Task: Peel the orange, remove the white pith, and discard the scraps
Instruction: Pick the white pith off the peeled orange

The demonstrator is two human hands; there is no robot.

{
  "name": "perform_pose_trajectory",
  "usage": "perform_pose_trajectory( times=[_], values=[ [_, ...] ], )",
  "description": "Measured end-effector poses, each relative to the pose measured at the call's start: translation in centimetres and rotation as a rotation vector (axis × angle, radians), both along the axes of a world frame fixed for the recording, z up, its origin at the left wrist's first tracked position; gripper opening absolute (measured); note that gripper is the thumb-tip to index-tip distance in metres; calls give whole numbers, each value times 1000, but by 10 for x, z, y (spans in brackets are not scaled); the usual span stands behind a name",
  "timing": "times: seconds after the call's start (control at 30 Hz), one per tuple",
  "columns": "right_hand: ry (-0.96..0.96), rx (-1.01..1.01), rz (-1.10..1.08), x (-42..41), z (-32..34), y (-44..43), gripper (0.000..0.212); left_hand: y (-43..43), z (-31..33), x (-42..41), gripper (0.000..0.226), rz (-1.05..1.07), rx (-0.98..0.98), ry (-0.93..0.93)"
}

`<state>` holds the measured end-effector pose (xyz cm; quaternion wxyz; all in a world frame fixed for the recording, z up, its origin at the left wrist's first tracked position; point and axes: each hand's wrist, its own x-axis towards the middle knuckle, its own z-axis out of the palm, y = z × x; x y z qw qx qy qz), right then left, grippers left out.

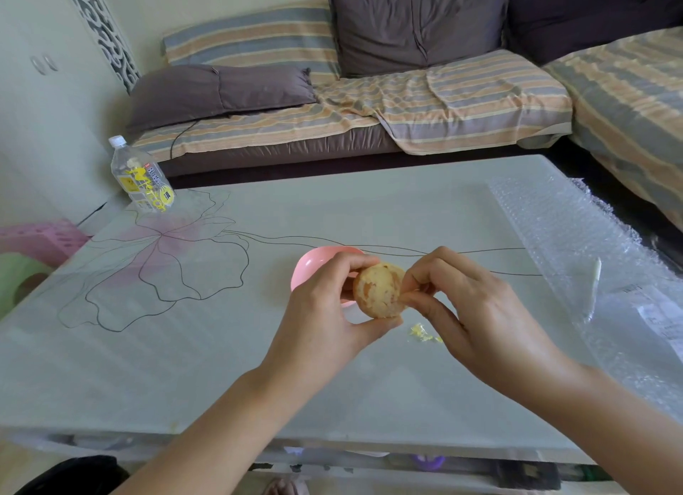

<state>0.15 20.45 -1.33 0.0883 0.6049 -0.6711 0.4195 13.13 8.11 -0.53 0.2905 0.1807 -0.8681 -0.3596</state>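
Observation:
A peeled orange [377, 291], mostly covered in pale pith with a few orange patches showing, is held above the table. My left hand [321, 310] grips it from the left, thumb below and fingers over the top. My right hand [465, 295] pinches at the pith on the orange's right side with thumb and fingertips. A pink bowl [314, 263] sits on the table just behind the left hand, partly hidden by it. A small pile of pale pith scraps [423, 334] lies on the table below the orange.
The glass table [184, 365] has a flower line drawing. A clear plastic bottle [142, 178] with a yellow label stands at the far left corner. Bubble wrap [591, 273] covers the right side. A striped sofa with grey cushions stands behind.

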Motion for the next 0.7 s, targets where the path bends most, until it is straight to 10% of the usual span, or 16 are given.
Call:
perform_pose_trajectory(
  times=[0.7],
  values=[
    [-60, 145, 57, -5, 2, 6, 30, 0, 4, 0, 49, 80, 20, 18]
  ],
)
